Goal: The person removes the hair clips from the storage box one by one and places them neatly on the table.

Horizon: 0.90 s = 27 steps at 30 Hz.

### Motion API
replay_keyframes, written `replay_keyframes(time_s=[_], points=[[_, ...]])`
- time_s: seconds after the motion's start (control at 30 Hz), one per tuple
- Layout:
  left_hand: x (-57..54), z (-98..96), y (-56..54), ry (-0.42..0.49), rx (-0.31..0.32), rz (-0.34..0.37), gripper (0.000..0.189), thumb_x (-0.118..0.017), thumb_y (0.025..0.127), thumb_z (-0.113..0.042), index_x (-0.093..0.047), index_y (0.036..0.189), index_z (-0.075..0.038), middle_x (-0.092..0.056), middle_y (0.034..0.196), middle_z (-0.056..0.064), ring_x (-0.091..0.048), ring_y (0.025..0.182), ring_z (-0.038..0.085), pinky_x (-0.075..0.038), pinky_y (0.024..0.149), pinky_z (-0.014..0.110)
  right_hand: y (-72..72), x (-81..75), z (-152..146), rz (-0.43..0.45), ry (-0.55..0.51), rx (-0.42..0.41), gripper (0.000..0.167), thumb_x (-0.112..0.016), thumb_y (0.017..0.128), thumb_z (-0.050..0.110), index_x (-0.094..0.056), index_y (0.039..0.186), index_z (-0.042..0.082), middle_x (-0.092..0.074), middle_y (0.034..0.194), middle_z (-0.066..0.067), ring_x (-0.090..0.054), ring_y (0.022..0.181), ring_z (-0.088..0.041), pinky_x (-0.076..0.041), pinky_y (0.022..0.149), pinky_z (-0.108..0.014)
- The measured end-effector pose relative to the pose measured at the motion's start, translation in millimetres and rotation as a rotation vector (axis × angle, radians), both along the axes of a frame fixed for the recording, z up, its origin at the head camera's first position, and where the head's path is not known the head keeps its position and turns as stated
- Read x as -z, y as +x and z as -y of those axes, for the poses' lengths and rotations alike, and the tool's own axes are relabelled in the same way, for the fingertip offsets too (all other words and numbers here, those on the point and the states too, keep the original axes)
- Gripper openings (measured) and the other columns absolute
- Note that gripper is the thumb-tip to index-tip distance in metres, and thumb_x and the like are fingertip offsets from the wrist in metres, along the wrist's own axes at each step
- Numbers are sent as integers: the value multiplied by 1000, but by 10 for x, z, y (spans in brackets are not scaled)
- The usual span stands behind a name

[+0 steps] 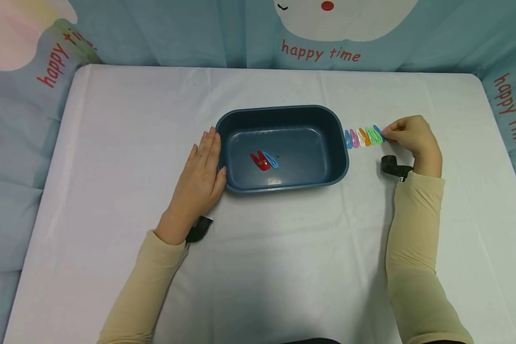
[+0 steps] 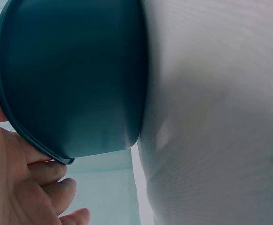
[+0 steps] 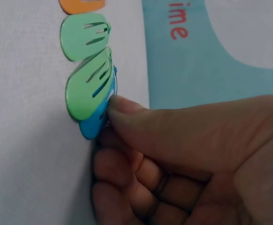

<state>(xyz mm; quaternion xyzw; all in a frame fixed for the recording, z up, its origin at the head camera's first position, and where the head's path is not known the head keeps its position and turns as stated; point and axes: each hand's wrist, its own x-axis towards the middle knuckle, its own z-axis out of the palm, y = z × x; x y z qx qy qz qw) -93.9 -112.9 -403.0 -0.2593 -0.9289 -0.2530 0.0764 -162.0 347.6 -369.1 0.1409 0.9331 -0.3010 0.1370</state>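
A row of several coloured snap hair clips (image 1: 361,137) lies on the white table, beside the right end of a dark blue plastic basin (image 1: 284,189). At the row's far right end, my right hand (image 1: 414,138) pinches a blue hair clip (image 3: 93,124) between thumb and fingers. That clip is partly covered by a light green hair clip (image 3: 87,93) in the right wrist view. My left hand (image 1: 198,174) rests against the basin's left rim with its fingers extended. Inside the basin lie red hair clips (image 1: 260,161) and a blue hair clip (image 1: 270,159), close together.
A white cloth (image 1: 275,267) covers the table. Light blue curtains (image 1: 176,33) with cartoon prints and "happy time" lettering stand along the back and sides. Each wrist carries a black camera mount, such as the right one (image 1: 394,167).
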Motion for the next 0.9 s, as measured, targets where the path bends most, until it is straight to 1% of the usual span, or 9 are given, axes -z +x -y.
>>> replay_keyframes(time_s=[0.2,0.47,0.5,0.57,0.67,0.7,0.77,0.83,0.9], points=[[3,-7,2,2,-1,4,62,-42,95,-18,-18,146,8,-12,155,19,-15,142,32,-14,112,49,39,-18,-47,15,7,-6,39,-62,90,23,-61,103,-14,-54,79,3,-41,81,-23,-34,70,-36],[7,7,8,-4,-1,8,61,-38,96,-21,-19,146,8,-12,155,19,-15,142,32,-14,112,49,38,-29,-86,31,-43,16,42,-65,89,27,-63,105,-11,-57,72,15,-41,84,-21,-33,76,-37],[7,8,8,-5,-2,10,62,-38,96,-21,-19,146,8,-12,155,19,-14,142,32,-14,112,49,39,-29,-93,33,-51,23,41,-65,88,28,-64,105,-9,-58,71,17,-41,84,-20,-33,76,-37],[9,8,6,-6,-2,10,62,-39,96,-21,-19,146,9,-13,155,20,-14,142,32,-14,111,50,43,-30,-116,37,-79,44,32,-66,87,30,-70,101,1,-59,69,20,-44,83,-17,-32,77,-35],[8,9,6,-2,0,8,62,-40,96,-20,-18,146,8,-13,155,20,-14,142,32,-14,111,50,52,-39,-136,32,-131,85,10,-68,86,29,-74,86,21,-60,68,21,-50,77,-9,-34,75,-31],[8,9,6,0,1,6,62,-40,96,-20,-18,146,8,-13,155,20,-14,142,32,-14,111,50,53,-44,-141,30,-155,103,7,-69,86,27,-73,80,26,-60,68,21,-52,74,-6,-35,74,-28],[9,9,6,2,3,1,62,-40,96,-19,-18,146,8,-13,155,20,-15,142,33,-14,112,50,54,-53,-147,20,-203,129,16,-69,86,24,-70,73,32,-62,67,20,-56,68,-1,-39,70,-22],[9,9,5,3,5,-4,62,-41,95,-18,-18,146,8,-13,155,20,-16,141,34,-14,111,50,54,-66,-145,6,-246,151,19,-69,86,22,-69,70,32,-63,66,19,-58,65,0,-42,65,-16],[10,10,5,0,4,-2,62,-40,96,-18,-18,146,8,-12,155,19,-16,141,34,-14,112,49,55,-82,-137,-14,-295,166,20,-69,86,18,-70,69,29,-64,66,17,-60,63,0,-45,62,-13]])
